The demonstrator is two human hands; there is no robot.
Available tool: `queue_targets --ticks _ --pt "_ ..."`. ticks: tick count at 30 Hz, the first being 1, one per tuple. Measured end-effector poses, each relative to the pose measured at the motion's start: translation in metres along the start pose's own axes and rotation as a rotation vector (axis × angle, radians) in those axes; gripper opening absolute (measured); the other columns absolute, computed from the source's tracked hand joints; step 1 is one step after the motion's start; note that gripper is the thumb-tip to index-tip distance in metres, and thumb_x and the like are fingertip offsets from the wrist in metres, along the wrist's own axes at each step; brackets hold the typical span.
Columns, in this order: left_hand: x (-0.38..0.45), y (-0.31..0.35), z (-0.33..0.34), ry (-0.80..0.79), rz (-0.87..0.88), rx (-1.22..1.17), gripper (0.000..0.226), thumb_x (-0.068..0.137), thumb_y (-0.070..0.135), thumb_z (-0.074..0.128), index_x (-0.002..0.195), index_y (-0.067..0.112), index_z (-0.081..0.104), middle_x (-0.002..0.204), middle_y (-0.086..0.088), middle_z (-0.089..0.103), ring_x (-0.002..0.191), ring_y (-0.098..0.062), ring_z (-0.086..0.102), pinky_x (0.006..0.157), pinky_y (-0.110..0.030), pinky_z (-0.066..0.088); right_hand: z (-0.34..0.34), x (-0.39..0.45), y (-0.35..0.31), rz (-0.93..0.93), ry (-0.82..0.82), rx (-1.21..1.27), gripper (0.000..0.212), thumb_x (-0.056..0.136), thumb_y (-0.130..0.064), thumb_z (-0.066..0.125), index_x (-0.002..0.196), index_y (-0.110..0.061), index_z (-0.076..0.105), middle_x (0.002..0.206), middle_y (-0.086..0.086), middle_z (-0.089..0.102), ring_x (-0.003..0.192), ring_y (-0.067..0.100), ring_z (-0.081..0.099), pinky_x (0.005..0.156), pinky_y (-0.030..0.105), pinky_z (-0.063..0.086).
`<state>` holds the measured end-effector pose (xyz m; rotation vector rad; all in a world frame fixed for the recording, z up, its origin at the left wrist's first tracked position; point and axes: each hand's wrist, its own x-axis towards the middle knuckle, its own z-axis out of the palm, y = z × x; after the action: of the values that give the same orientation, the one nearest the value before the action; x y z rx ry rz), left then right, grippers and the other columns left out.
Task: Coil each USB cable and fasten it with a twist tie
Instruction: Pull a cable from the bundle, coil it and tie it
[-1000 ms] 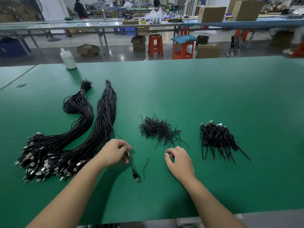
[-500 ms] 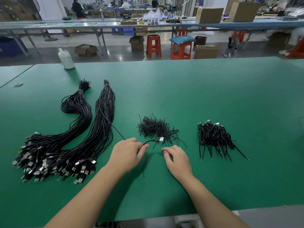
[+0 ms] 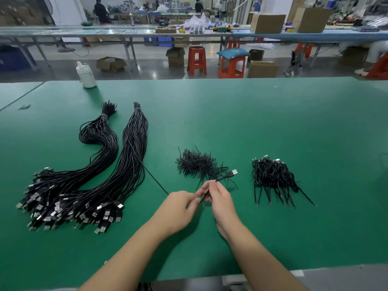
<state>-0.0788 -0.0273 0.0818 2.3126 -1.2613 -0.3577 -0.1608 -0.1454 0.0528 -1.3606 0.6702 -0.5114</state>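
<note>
We noted both hands meeting above green table point(image 3: 273, 122). Left hand point(image 3: 180, 208) pinched USB cable point(image 3: 155, 181) trailing from right-hand bundle point(image 3: 132, 154). Right hand point(image 3: 218, 198) gripped same cable near plug point(image 3: 233, 172), plug over twist tie pile point(image 3: 195, 164). Coiled cables point(image 3: 273, 175) lay well right. White bottle point(image 3: 86, 75) at far edge.

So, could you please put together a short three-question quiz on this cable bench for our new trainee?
1. True or false: both hands are on one USB cable.
2. Which pile lies furthest right? A) twist ties B) coiled cables C) uncoiled bundles
3. What white item stands at the table's far left edge?

Key: 1 true; 2 B; 3 a white bottle.
</note>
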Motion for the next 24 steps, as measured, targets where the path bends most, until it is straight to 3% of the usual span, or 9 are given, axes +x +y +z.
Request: queue_targets --ticks 3,5,9,12,17,20,24 --pt "-0.001 -0.009 -0.012 0.163 -0.221 -0.428 0.027 0.097 0.033 0.053 0.076 0.025 0.069 0.071 0.011 0.071 0.050 -0.005 0.056 0.058 -0.026 0.043 -0.010 -0.002 -0.011 0.061 -0.101 0.123 0.037 0.108 -0.031 0.034 0.088 -0.011 0.057 0.055 -0.002 0.034 0.058 0.015 0.036 0.064 0.028 0.036" --pt "0.001 -0.018 -0.017 0.225 -0.233 -0.514 0.024 0.096 0.038 0.054 0.083 0.030 0.072 0.080 0.013 0.072 0.060 -0.005 0.059 0.063 -0.029 0.046 -0.014 -0.007 -0.015 0.060 -0.204 0.074 0.040 0.109 -0.034 0.032 0.089 -0.011 0.059 0.058 -0.001 0.025 0.055 0.015 0.030 0.059 0.027 0.032" --pt "0.006 -0.014 -0.019 -0.021 -0.152 -0.863 0.023 0.096 0.039 0.055 0.113 0.037 0.070 0.111 0.013 0.073 0.107 -0.004 0.066 0.091 -0.024 0.047 -0.004 -0.024 -0.020 0.065 -0.389 -0.003 0.040 0.108 -0.030 0.035 0.088 -0.011 0.064 0.056 -0.002 0.022 0.056 0.018 0.017 0.054 0.032 0.017" --pt "0.010 -0.006 -0.020 -0.188 -0.176 -1.041 0.036 0.090 0.040 0.055 0.119 0.026 0.070 0.123 0.002 0.070 0.121 -0.012 0.061 0.108 -0.034 0.042 0.006 -0.029 -0.019 0.082 -0.443 -0.034 0.033 0.107 -0.024 0.040 0.083 -0.007 0.056 0.053 -0.006 0.025 0.052 0.012 0.016 0.053 0.029 0.012" --pt "0.008 -0.003 -0.020 -0.399 -0.204 -1.209 0.045 0.095 0.040 0.047 0.122 0.010 0.068 0.128 -0.007 0.066 0.124 -0.017 0.059 0.097 -0.022 0.048 0.008 -0.029 -0.020 0.079 -0.463 -0.032 0.033 0.106 -0.021 0.044 0.076 -0.013 0.054 0.050 -0.009 0.030 0.048 0.008 0.020 0.050 0.024 0.015" --pt "0.006 -0.003 -0.022 -0.403 -0.169 -1.253 0.045 0.095 0.033 0.045 0.129 0.007 0.062 0.132 -0.008 0.064 0.128 -0.018 0.055 0.099 -0.022 0.046 0.008 -0.030 -0.021 0.052 -0.471 -0.022 0.036 0.106 -0.023 0.044 0.073 -0.017 0.058 0.052 -0.007 0.029 0.051 0.010 0.020 0.055 0.032 0.013" --pt "0.004 -0.006 -0.026 -0.431 -0.133 -1.257 0.047 0.096 0.027 0.039 0.133 0.005 0.057 0.135 -0.010 0.061 0.130 -0.017 0.053 0.103 -0.024 0.043 0.012 -0.032 -0.025 0.038 -0.481 0.021 0.037 0.107 -0.024 0.042 0.084 -0.018 0.071 0.055 -0.003 0.024 0.054 0.013 0.017 0.056 0.033 0.012"
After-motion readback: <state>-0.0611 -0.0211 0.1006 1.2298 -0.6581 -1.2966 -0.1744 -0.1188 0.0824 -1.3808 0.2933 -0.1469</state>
